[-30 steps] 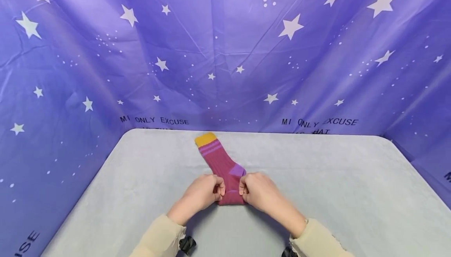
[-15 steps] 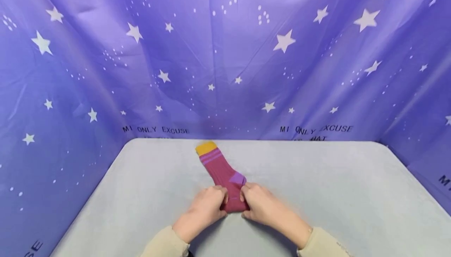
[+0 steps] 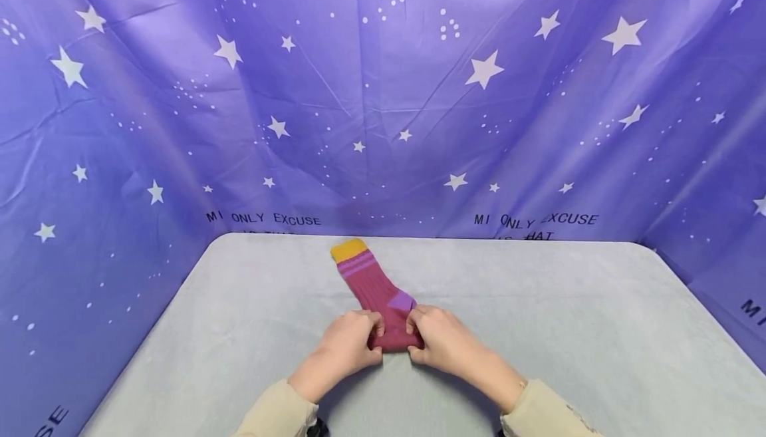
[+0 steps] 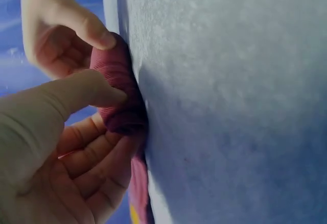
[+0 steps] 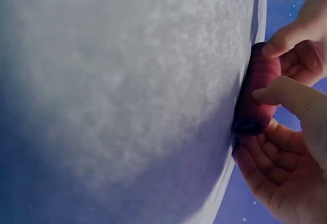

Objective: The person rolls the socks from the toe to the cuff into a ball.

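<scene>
A maroon sock (image 3: 370, 287) with a mustard-yellow cuff, two purple stripes and a purple heel lies flat on the table, cuff pointing away. Its near end is wound into a thick roll (image 4: 116, 71), which the right wrist view shows from the other side. My left hand (image 3: 346, 342) grips the left end of that roll, thumb on the near face and fingers at its end and far side. At the right end, close to the heel, my right hand (image 3: 445, 340) holds it the same way. The fingers partly hide both ends of the roll.
The pale grey cloth-covered table (image 3: 538, 310) has a rounded far edge, and the sock's cuff lies close to it. A purple curtain (image 3: 383, 78) with white stars and printed lettering hangs behind and at both sides. Beige sleeves (image 3: 278, 410) cover my forearms.
My thumbs have come round to the sock's near edge, where fingers gripped its sides before. The thin purple line across the foot no longer shows. The head view has tilted slightly upward.
</scene>
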Action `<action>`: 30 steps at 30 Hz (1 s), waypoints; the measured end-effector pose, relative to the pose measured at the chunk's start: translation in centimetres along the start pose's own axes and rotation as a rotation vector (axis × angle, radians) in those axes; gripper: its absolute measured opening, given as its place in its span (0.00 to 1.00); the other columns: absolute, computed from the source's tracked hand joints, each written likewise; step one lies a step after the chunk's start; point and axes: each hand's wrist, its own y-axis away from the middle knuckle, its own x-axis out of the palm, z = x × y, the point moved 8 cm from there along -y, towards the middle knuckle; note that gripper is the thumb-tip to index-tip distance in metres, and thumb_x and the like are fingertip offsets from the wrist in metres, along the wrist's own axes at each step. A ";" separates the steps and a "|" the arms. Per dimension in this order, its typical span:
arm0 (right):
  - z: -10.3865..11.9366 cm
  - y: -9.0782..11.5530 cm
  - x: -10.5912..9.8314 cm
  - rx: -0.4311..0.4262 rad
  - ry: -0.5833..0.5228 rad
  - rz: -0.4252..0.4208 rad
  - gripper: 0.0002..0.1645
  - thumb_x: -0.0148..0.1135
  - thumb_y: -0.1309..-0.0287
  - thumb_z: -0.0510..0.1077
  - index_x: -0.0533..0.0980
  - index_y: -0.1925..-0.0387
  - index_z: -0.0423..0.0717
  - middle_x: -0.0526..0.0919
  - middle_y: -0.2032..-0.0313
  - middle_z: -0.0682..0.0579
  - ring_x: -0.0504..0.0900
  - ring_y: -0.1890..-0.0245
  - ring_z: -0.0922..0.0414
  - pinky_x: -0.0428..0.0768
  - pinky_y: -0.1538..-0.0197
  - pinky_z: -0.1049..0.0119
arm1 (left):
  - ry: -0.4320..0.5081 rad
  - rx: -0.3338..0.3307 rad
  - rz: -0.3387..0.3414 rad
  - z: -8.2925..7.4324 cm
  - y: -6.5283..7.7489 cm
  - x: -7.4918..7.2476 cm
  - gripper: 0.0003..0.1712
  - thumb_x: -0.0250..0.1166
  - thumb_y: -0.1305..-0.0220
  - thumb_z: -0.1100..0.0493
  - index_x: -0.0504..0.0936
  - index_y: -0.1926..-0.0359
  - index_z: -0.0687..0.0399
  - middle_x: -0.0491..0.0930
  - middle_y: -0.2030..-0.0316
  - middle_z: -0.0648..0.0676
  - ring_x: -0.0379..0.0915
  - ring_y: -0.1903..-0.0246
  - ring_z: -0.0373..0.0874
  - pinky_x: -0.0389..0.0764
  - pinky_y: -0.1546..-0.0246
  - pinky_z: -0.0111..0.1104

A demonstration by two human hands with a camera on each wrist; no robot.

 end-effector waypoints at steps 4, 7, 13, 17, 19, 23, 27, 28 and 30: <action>-0.7 -0.1 0.1 0.026 -0.070 -0.006 0.13 0.73 0.59 0.40 0.76 0.71 0.46 0.78 0.73 0.58 0.71 0.74 0.66 0.74 0.70 0.72 | 0.171 -0.043 0.021 1.3 -0.4 0.4 0.13 0.72 0.53 0.62 0.74 0.73 0.46 0.72 0.78 0.42 0.64 0.78 0.31 0.68 0.75 0.24; -1.0 -0.3 0.1 0.019 -0.112 -0.027 0.11 0.70 0.58 0.39 0.76 0.71 0.46 0.78 0.74 0.58 0.69 0.75 0.68 0.71 0.72 0.75 | 0.274 -0.044 0.011 1.9 -0.8 0.3 0.11 0.71 0.53 0.64 0.76 0.72 0.49 0.74 0.78 0.42 0.65 0.77 0.30 0.70 0.73 0.23; -1.3 -0.4 -0.2 0.040 -0.212 -0.044 0.09 0.66 0.57 0.37 0.75 0.71 0.46 0.75 0.75 0.60 0.67 0.75 0.69 0.69 0.72 0.75 | 0.455 -0.068 0.025 2.6 -0.7 0.0 0.07 0.70 0.51 0.65 0.79 0.71 0.53 0.75 0.77 0.44 0.68 0.76 0.32 0.72 0.73 0.23; -1.3 -0.1 -0.2 0.089 -0.290 -0.027 0.08 0.65 0.56 0.38 0.76 0.70 0.48 0.74 0.76 0.61 0.67 0.75 0.69 0.69 0.71 0.75 | 0.574 -0.119 0.058 3.2 -0.2 -0.1 0.05 0.69 0.50 0.65 0.82 0.69 0.57 0.78 0.76 0.46 0.71 0.75 0.34 0.73 0.75 0.24; -1.4 0.0 -0.2 0.127 -0.348 -0.013 0.07 0.64 0.55 0.38 0.76 0.70 0.48 0.75 0.76 0.60 0.68 0.76 0.70 0.69 0.72 0.75 | 0.629 -0.143 0.070 3.6 0.1 -0.1 0.05 0.70 0.49 0.64 0.83 0.69 0.59 0.80 0.76 0.47 0.72 0.76 0.35 0.73 0.77 0.25; -1.7 0.2 0.3 0.204 -0.462 0.022 0.05 0.64 0.50 0.37 0.78 0.68 0.44 0.75 0.77 0.59 0.68 0.78 0.71 0.70 0.75 0.74 | 0.684 -0.184 0.078 4.2 0.4 0.0 0.06 0.71 0.47 0.62 0.85 0.69 0.61 0.83 0.77 0.50 0.72 0.79 0.34 0.72 0.80 0.26; -2.4 0.6 1.1 0.303 -0.604 0.047 0.05 0.66 0.45 0.35 0.79 0.66 0.38 0.77 0.77 0.55 0.71 0.80 0.68 0.73 0.77 0.74 | 0.648 -0.243 0.066 4.8 0.7 0.2 0.06 0.74 0.47 0.59 0.87 0.71 0.57 0.84 0.79 0.48 0.70 0.81 0.33 0.71 0.80 0.27; -2.6 0.8 1.2 0.328 -0.636 0.049 0.05 0.67 0.45 0.35 0.79 0.66 0.37 0.78 0.76 0.54 0.72 0.79 0.67 0.73 0.77 0.74 | 0.635 -0.256 0.062 4.8 0.7 0.3 0.05 0.74 0.48 0.59 0.87 0.72 0.57 0.83 0.80 0.48 0.70 0.81 0.33 0.72 0.80 0.27; -3.0 0.9 1.4 0.376 -0.655 0.044 0.06 0.68 0.46 0.34 0.79 0.67 0.36 0.80 0.76 0.52 0.73 0.78 0.65 0.73 0.75 0.74 | 0.600 -0.278 0.052 4.9 0.6 0.3 0.05 0.75 0.48 0.59 0.88 0.73 0.55 0.83 0.80 0.46 0.70 0.81 0.33 0.72 0.79 0.27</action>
